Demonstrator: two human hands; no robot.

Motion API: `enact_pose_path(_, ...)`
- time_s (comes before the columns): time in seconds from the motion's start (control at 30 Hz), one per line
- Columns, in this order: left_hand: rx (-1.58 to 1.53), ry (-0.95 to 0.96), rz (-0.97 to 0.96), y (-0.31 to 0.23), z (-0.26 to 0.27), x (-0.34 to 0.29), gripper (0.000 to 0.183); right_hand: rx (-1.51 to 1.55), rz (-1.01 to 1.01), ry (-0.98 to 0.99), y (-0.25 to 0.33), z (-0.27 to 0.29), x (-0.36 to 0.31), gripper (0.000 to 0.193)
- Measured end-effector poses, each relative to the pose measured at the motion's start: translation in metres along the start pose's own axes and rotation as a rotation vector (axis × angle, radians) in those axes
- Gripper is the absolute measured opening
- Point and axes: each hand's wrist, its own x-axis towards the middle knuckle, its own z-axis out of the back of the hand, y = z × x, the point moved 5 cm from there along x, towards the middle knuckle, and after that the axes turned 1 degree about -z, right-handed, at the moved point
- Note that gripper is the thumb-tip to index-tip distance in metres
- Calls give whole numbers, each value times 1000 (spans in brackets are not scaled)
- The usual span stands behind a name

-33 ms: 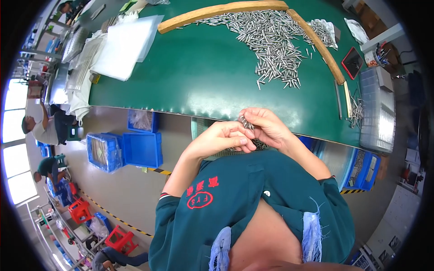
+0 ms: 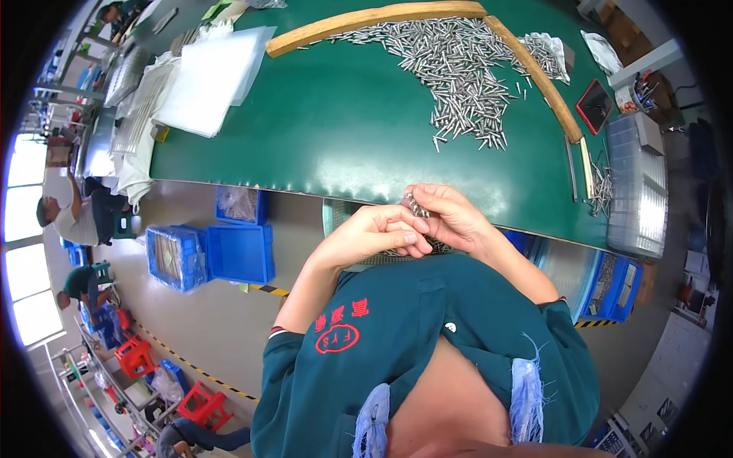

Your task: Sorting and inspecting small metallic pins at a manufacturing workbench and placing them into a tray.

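Just past the table's front edge, in front of my chest, my two hands meet. My right hand (image 2: 456,216) is closed round a small bunch of shiny metal pins (image 2: 416,204), whose ends show between thumb and fingers. Close against it is my left hand (image 2: 384,231), its fingers curled inward; what they hold, if anything, is hidden. Below the hands, more metal pins (image 2: 438,246) show in a container (image 2: 382,259) at my lap, mostly covered by hands and shirt. On the green table (image 2: 305,130) lies a large heap of similar pins (image 2: 466,84).
Two wooden strips (image 2: 374,15) (image 2: 534,76) border the heap. Plastic sheets (image 2: 210,80) lie at the left. A red-edged tablet (image 2: 595,105) and clear plastic boxes (image 2: 640,187) are at the right. Blue crates (image 2: 241,252) stand on the floor; people sit farther left.
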Motion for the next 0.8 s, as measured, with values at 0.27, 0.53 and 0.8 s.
enact_pose_path(0.27, 20, -122, -70, -4, 16, -12, 23, 274, -78, -14, -8, 11, 5, 19)
enact_pose_path(0.53, 26, -343, -106, 7, 34, -26, 25, -188, 20, -106, -2, 11, -4, 17)
enact_pose_path(0.8, 55, -220, 11, 35, 26, -24, 31, -605, 173, -116, 8, 6, -14, 14)
